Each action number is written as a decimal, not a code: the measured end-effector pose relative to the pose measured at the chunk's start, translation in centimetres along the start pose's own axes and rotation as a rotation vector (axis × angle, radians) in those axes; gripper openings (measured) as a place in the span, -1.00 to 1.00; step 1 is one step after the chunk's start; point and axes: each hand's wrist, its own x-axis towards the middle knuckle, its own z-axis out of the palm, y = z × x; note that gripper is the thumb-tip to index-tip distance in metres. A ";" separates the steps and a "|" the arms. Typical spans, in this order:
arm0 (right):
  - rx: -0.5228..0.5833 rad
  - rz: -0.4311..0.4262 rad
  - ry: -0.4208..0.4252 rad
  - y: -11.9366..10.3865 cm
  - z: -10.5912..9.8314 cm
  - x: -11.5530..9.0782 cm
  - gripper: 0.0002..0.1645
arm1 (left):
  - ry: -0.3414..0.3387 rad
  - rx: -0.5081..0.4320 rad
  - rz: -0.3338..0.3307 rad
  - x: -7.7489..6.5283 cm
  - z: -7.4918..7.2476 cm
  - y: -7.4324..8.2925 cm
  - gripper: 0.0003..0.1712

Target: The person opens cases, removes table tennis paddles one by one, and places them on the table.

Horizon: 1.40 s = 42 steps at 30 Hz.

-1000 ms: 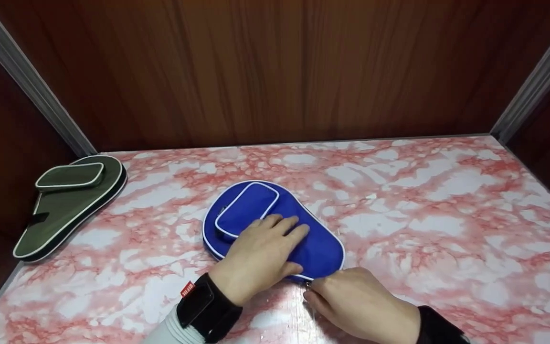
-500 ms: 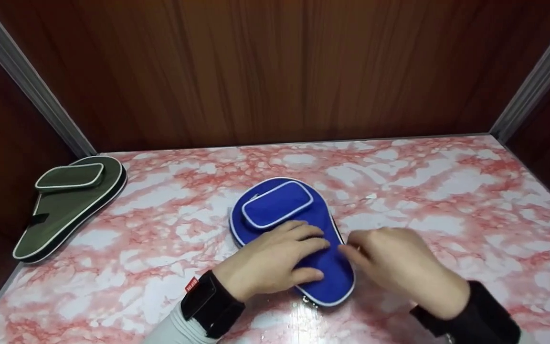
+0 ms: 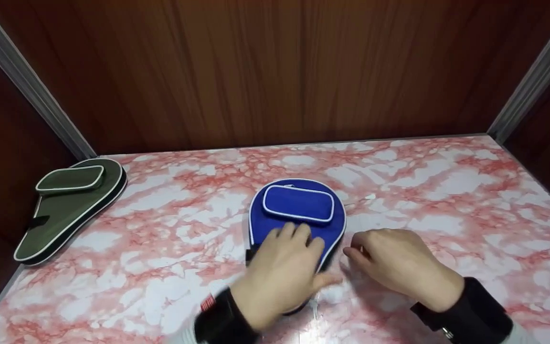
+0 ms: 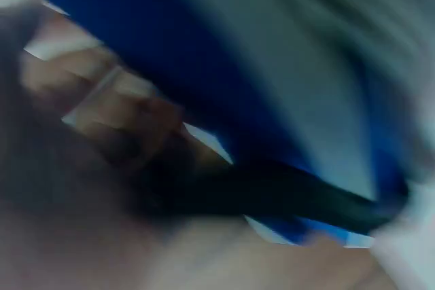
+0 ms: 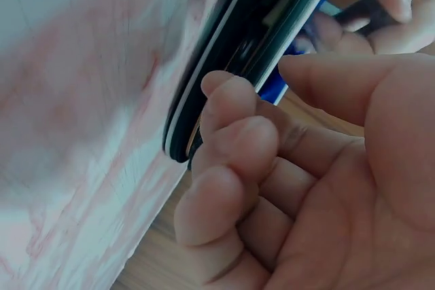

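Note:
A blue table tennis bat case [image 3: 299, 203] with white piping lies on the table, its wide end and small pocket facing away from me. My left hand [image 3: 284, 267] rests across its narrower part with the fingers spread, hiding much of it. Just right of the case is my right hand [image 3: 394, 263], fingers loosely curled, holding nothing. In the right wrist view, the curled fingers [image 5: 224, 134] are close by the case's dark side [image 5: 272, 25]; a dark gap shows between its edges. The left wrist view is blurred, with blue fabric [image 4: 177, 45] across it.
An olive green case [image 3: 72, 200] of the same shape lies at the table's left edge. Dark wood-grain panels [image 3: 294, 71] stand at the back and both sides of the red-and-white marbled table [image 3: 447, 215].
The blue case has turned clockwise and shifted right, its narrow end now towards me. My left hand turned with it. The right hand left the narrow tip and moved up and right.

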 end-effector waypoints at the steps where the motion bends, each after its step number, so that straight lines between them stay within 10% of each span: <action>1: -0.001 0.004 0.003 0.0 0.0 0.0 -0.66 | -0.001 0.082 -0.030 -0.3 -0.1 0.8 -0.25; 10: -0.002 -0.027 0.054 -0.1 -0.1 -0.3 -0.81 | 0.080 0.368 -0.173 -0.2 1.2 2.5 -0.60; 26: 0.020 -0.215 0.028 -0.5 1.8 -0.4 -0.32 | 0.279 0.326 -0.287 3.9 3.0 1.1 -0.68; 42: -0.008 -0.310 0.024 -0.7 2.8 -0.4 -0.30 | 0.294 0.238 -0.243 4.2 2.3 0.0 -0.82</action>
